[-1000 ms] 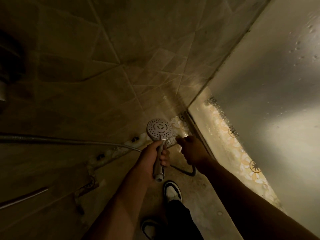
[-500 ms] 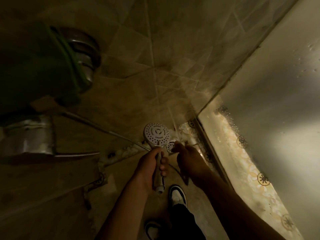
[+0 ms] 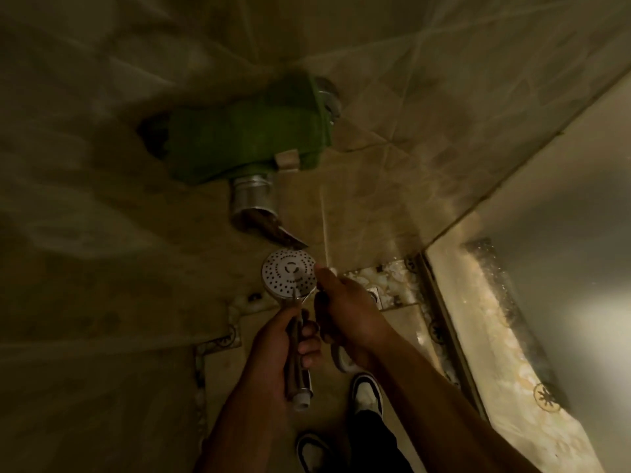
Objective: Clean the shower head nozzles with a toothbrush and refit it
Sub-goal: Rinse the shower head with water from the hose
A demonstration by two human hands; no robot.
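My left hand (image 3: 286, 343) grips the chrome handle of the shower head (image 3: 289, 273), whose round white nozzle face points up at me. No hose hangs from the handle's threaded end. My right hand (image 3: 345, 314) is closed on a pale toothbrush (image 3: 341, 361). The toothbrush's tail sticks out below my palm, and its front end sits at the right rim of the nozzle face. The bristles are hard to make out in the dim light.
A green cloth (image 3: 246, 138) is draped over a chrome tap fitting (image 3: 254, 198) on the tiled wall just above the shower head. A frosted glass panel (image 3: 546, 268) and its patterned sill close off the right side. My shoes (image 3: 367, 394) stand on the floor below.
The view has swung so the green cloth and tap now sit in the centre. My right hand has moved up against the rim of the shower head. The left hand's grip is unchanged.
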